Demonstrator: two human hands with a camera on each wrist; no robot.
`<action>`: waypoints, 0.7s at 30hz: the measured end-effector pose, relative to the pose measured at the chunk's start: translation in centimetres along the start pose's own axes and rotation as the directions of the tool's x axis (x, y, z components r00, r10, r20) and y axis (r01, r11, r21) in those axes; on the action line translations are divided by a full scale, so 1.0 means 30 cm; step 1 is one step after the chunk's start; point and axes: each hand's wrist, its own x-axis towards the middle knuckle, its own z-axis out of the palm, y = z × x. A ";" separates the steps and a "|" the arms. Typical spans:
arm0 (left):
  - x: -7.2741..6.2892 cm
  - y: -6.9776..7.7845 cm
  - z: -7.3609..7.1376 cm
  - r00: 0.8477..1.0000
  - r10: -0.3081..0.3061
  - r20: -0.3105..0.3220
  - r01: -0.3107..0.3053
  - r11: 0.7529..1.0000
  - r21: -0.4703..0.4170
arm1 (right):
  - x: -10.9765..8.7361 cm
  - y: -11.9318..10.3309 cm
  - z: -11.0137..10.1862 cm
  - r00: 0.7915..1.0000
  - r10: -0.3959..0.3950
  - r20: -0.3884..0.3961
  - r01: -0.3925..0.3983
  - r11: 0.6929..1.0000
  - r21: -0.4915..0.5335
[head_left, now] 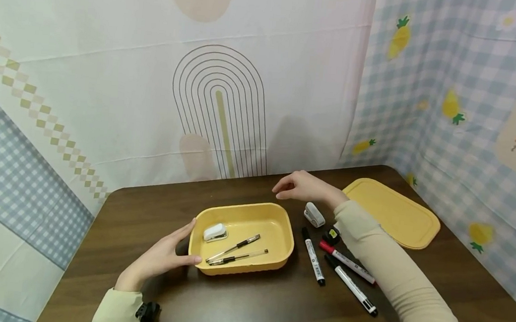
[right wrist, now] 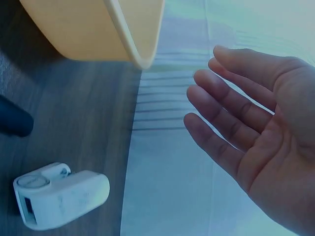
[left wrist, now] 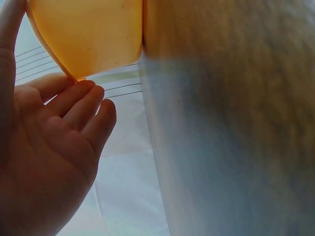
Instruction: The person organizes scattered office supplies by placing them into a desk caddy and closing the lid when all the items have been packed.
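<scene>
My left hand [head_left: 164, 257] grips the left end of a shallow yellow plastic bin [head_left: 289, 239], thumb at its front corner and fingers along its side. In the left wrist view the fingertips meet the rim of the bin [left wrist: 93, 34]. Inside the bin lie a small white stapler [head_left: 215, 232] and two clear gel pens with black grips [head_left: 246, 242] [head_left: 236, 258]. My right hand [head_left: 303, 186] hovers behind the bin's back right corner, fingers loosely bent and holding nothing. Near it on the table stands a second white stapler [head_left: 314, 215], also seen in the right wrist view.
Right of the bin lie two black-capped markers [head_left: 314, 256] [head_left: 352, 285], a red-capped marker [head_left: 349, 263] and a small black object with a yellow-green label [head_left: 331, 235]. A flat yellow lid [head_left: 392, 214] lies at the back right. Printed cloth [head_left: 318, 85] hangs behind the table.
</scene>
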 end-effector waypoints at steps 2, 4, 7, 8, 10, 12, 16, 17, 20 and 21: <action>0.001 0.000 -0.002 1.000 0.004 -0.001 -0.004 1.000 0.003 | -0.016 0.004 -0.012 1.000 0.021 -0.015 -0.020 1.000 0.018; 0.001 -0.001 -0.003 1.000 0.005 -0.002 -0.005 1.000 0.006 | -0.032 0.006 -0.023 0.999 0.033 -0.027 -0.032 0.999 0.032; 0.001 -0.001 -0.003 1.000 0.006 -0.002 -0.006 1.000 0.009 | -0.051 0.016 -0.034 0.998 0.035 -0.048 -0.033 0.998 0.045; 0.001 -0.001 -0.002 1.000 0.006 -0.003 -0.006 1.000 0.009 | -0.056 0.021 -0.037 0.998 0.036 -0.057 -0.033 0.998 0.044; 0.001 -0.001 -0.002 1.000 0.006 -0.005 -0.006 1.000 0.006 | -0.069 0.033 -0.039 0.997 0.040 -0.070 -0.036 0.998 0.046; 0.000 -0.001 -0.001 1.000 0.005 -0.005 -0.005 1.000 0.005 | -0.081 0.048 -0.038 0.996 0.048 -0.075 -0.045 0.998 0.045; -0.002 -0.001 0.001 1.000 -0.001 -0.001 0.001 1.000 0.005 | -0.105 0.080 -0.035 0.994 0.071 -0.083 -0.068 0.997 0.037; -0.002 -0.001 0.001 1.000 -0.002 0.000 0.002 1.000 0.006 | -0.111 0.087 -0.034 0.993 0.076 -0.089 -0.073 0.997 0.032; 0.000 0.000 0.001 1.000 -0.003 0.000 0.003 1.000 0.008 | -0.131 0.106 -0.032 0.990 0.089 -0.112 -0.087 0.996 0.025; 0.001 0.001 0.001 1.000 -0.004 0.000 0.004 1.000 0.007 | -0.138 0.111 -0.032 0.988 0.094 -0.120 -0.092 0.995 0.025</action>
